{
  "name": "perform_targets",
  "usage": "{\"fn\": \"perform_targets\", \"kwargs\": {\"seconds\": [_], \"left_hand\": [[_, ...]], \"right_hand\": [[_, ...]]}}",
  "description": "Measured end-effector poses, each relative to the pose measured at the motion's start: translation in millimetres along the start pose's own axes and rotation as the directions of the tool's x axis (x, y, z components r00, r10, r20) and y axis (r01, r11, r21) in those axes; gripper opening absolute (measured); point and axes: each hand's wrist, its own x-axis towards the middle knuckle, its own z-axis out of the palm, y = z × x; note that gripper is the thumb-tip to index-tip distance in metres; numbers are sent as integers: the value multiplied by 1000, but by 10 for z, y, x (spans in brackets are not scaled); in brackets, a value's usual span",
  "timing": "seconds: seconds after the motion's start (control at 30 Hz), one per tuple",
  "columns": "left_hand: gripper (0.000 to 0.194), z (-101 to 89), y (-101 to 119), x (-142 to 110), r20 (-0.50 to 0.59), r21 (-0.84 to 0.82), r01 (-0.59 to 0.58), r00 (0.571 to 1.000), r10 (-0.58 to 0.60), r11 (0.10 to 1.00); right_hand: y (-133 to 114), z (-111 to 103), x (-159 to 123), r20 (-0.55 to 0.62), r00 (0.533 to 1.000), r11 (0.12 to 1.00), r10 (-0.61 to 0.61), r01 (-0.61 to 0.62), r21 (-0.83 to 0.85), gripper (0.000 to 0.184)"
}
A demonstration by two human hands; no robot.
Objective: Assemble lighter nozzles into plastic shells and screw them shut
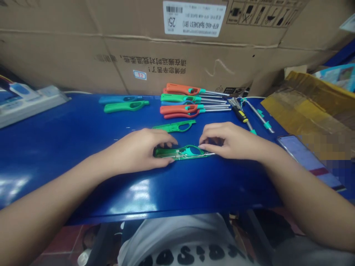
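A green utility lighter (191, 152) lies opened on the table in front of me, its inner parts and a thin wire showing in the half shell. My left hand (146, 149) curls around its rear end, with the thumb on the near side and the fingers on the far side. At the front end, the fingertips of my right hand (226, 140) pinch close to where the metal tube starts; the hand covers most of that tube. Just beyond lies a loose green shell half (177, 126).
Assembled lighters (180, 109) in orange, green and blue are stacked at the back. Left of them lie shell halves (124, 106). A yellow-black screwdriver (240, 113), metal tubes (260, 116) and a phone (307, 155) are on the right. A cardboard box (83, 48) stands behind; a power strip (33, 105) sits left.
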Motion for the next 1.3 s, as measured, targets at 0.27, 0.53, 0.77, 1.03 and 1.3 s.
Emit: {"fn": "perform_targets", "kwargs": {"seconds": [0.27, 0.53, 0.77, 1.03, 1.3], "left_hand": [[24, 1, -85, 48, 48, -188, 18, 999, -9, 982], [26, 48, -154, 94, 140, -372, 254, 966, -216, 893], [26, 65, -94, 73, 83, -333, 221, 975, -205, 917], [19, 95, 96, 9, -74, -102, 100, 991, -108, 990], [15, 56, 92, -15, -41, -38, 28, 999, -30, 999]], "right_hand": [[-2, -113, -34, 177, 983, 997, 55, -63, 36, 8], [-43, 15, 38, 207, 923, 923, 326, -357, 140, 15], [21, -47, 0, 251, 918, 922, 307, -352, 163, 17], [-85, 106, 25, 28, 999, 993, 38, -41, 115, 15], [-140, 244, 50, 70, 995, 997, -72, 74, -35, 8]]}}
